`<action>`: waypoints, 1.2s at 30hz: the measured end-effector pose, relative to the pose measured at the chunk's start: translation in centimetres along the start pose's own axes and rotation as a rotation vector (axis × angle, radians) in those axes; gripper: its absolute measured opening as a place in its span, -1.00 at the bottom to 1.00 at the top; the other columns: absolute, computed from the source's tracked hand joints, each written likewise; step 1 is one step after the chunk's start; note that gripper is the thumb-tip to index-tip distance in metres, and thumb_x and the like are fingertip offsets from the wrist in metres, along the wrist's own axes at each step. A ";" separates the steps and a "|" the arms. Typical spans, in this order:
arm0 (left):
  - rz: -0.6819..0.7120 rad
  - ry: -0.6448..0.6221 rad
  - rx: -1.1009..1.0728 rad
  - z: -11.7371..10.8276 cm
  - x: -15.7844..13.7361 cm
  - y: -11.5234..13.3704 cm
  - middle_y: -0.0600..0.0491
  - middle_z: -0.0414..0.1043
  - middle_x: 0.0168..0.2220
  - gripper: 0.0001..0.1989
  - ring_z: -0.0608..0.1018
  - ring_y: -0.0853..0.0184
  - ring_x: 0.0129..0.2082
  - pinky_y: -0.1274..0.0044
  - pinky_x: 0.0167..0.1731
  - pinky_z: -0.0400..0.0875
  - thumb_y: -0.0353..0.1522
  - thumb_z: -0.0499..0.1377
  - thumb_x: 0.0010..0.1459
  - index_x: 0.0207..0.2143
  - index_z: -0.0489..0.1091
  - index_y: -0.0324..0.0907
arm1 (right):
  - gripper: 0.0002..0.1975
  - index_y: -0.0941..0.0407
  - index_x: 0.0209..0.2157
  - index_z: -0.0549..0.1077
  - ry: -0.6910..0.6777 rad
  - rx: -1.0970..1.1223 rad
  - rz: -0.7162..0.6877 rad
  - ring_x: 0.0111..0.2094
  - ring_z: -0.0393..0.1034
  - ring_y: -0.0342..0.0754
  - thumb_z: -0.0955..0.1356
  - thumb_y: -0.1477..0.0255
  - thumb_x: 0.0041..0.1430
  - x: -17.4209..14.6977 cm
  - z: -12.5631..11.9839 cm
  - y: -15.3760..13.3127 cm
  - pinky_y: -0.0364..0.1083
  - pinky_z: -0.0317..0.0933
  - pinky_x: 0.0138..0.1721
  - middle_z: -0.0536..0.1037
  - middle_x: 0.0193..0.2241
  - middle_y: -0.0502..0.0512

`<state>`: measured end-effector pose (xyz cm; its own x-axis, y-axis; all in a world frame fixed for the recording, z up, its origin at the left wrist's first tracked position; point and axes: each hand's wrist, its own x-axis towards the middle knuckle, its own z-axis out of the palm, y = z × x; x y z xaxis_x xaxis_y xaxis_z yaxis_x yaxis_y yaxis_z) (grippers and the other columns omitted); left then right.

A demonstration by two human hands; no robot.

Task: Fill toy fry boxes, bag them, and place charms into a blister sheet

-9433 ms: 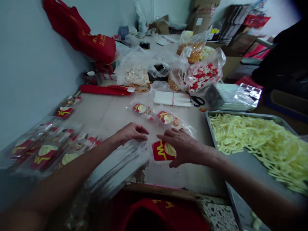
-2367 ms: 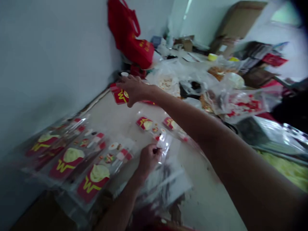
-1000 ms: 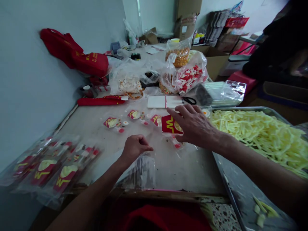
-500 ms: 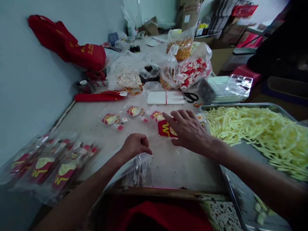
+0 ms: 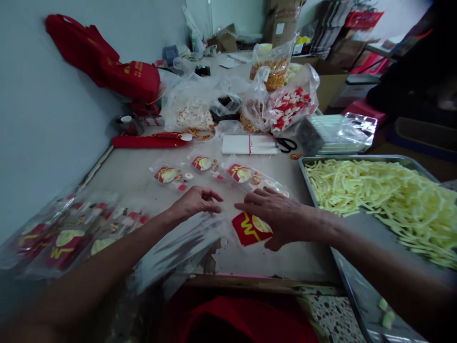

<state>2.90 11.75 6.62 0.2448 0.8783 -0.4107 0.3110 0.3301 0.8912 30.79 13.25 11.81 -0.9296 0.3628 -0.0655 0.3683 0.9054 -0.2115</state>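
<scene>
My left hand [image 5: 198, 202] is over the middle of the table, its thumb and forefinger a little apart. From under its fingers a clear plastic bag [image 5: 178, 250] spreads towards the front edge, blurred by motion; the exact grip is hidden. My right hand [image 5: 276, 214] curls over a small red carton [image 5: 250, 229] with a yellow zigzag mark and pale yellow contents, tilted close to the bag. Behind both hands lie similar filled packs: a left pack [image 5: 166, 175], a middle pack [image 5: 202, 163] and a right pack [image 5: 240, 173], with small coloured pieces beside the cartons.
On the right stands a metal tray [image 5: 348, 221] of pale yellow strips [image 5: 378, 195]. Finished-looking bags [image 5: 67, 238] lie at the left edge. Farther back are a banded white stack [image 5: 235, 145], scissors [image 5: 286, 144], a bag of red-and-white pieces [image 5: 291, 107] and a red cloth bag [image 5: 132, 78].
My right hand has drawn the red carton towards me, away from the right-hand pack. My left hand has moved slightly up and left, and the clear bag has swung out leftward.
</scene>
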 end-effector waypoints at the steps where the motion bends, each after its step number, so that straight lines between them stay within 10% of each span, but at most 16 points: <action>1: -0.012 -0.001 0.006 -0.2 -0.3 -0.1 0.07 0.49 -0.55 -0.61 0.46 0.39 -0.54 0.56 -0.50 0.27 -0.30 0.46 -0.24 -0.28 0.59 -0.22 | 0.03 0.10 0.28 0.20 0.006 0.009 0.020 -0.03 0.27 0.21 0.57 0.18 -0.24 0.0 0.3 -0.5 0.17 0.14 0.06 0.40 0.00 0.21; 9: -0.143 -0.236 0.021 -0.2 -2.6 -0.9 0.05 0.47 -0.57 -0.70 0.40 0.41 -0.58 0.57 -0.52 0.24 -0.17 0.42 -0.18 -0.51 0.55 -0.23 | -0.02 0.20 0.26 0.17 0.160 -0.208 0.340 0.03 0.22 0.35 0.56 0.25 -0.17 1.2 1.4 -3.7 0.23 0.17 -0.01 0.38 0.04 0.37; 21: 0.010 -0.177 0.134 -0.5 -2.0 -2.8 0.02 0.47 -0.60 -0.74 0.42 0.35 -0.57 0.54 -0.49 0.25 -0.16 0.36 -0.09 -0.54 0.57 -0.19 | 0.02 0.18 0.25 0.22 0.017 0.037 0.106 -0.03 0.28 0.24 0.58 0.23 -0.26 0.8 3.2 -3.7 0.17 0.17 0.05 0.40 0.00 0.26; 28: -0.069 -0.323 0.126 -1.5 -1.1 -1.2 0.05 0.50 -0.54 -0.73 0.40 0.39 -0.57 0.57 -0.51 0.22 -0.22 0.38 -0.12 -0.35 0.64 -0.16 | 0.00 0.20 0.28 0.18 0.094 0.024 0.253 -0.04 0.28 0.26 0.54 0.20 -0.19 1.2 4.2 -6.6 0.20 0.17 0.03 0.43 -0.02 0.29; 36: 0.185 -0.460 0.391 1.3 0.8 -0.7 0.09 0.50 -0.51 -0.93 0.47 0.30 -0.46 0.55 -0.38 0.28 -0.37 0.30 -0.03 -0.47 0.60 -0.13 | -0.05 0.27 0.25 0.20 0.151 0.045 0.441 -0.07 0.32 0.29 0.52 0.15 -0.11 3.3 8.5 -9.6 0.18 0.25 -0.09 0.46 -0.06 0.35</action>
<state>4.01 11.74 5.40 0.6694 0.6413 -0.3750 0.5175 -0.0403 0.8547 24.10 3.90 5.32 -0.6701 0.7421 -0.0170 0.7236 0.6480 -0.2375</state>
